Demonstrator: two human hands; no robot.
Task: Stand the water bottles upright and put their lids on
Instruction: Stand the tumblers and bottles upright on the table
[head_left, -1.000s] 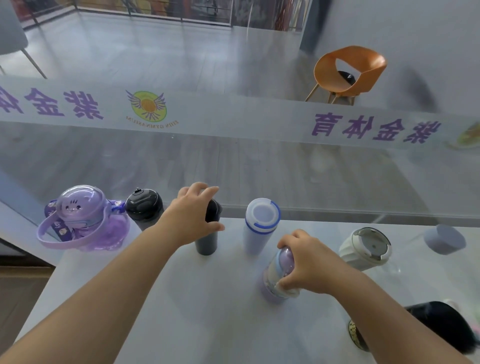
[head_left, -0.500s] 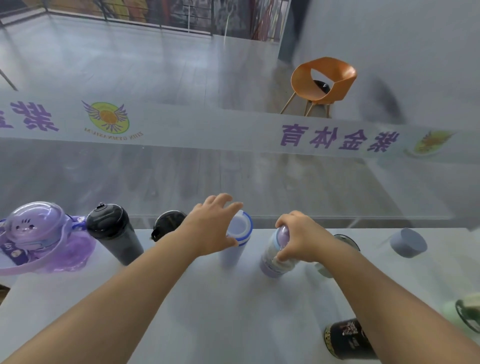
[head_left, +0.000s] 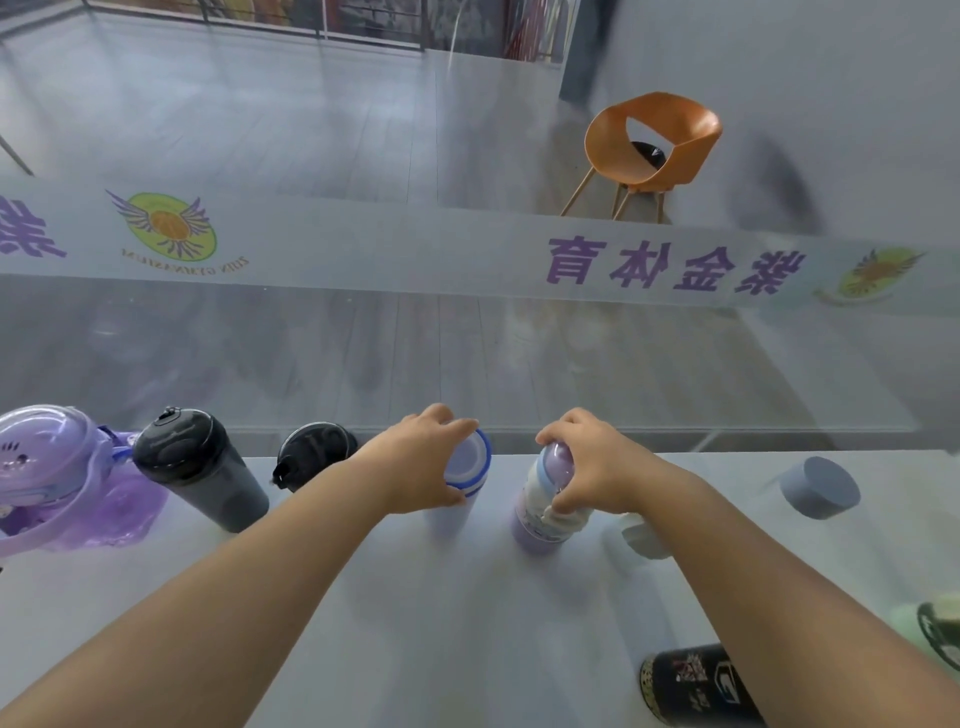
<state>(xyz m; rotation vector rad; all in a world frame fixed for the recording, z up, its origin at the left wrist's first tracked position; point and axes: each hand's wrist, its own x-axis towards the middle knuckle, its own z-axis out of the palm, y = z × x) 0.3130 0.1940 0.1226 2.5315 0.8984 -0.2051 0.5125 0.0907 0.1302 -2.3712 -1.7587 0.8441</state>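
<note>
- Left hand (head_left: 423, 465): reaching forward, forearm bare, fingers curling in a grasp.
- Right hand (head_left: 589, 462): reaching forward, fingers bending downward, gripping from above.

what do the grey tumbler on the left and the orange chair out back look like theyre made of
The grey tumbler looks like smoky, see-through plastic under a glossy black lid: light passes through its wall. The orange chair seems to have a moulded one-piece shell, probably plastic with a smooth satin sheen, though bent wood is possible; its thin splayed legs look like pale wood or metal, too blurred to tell.
</note>
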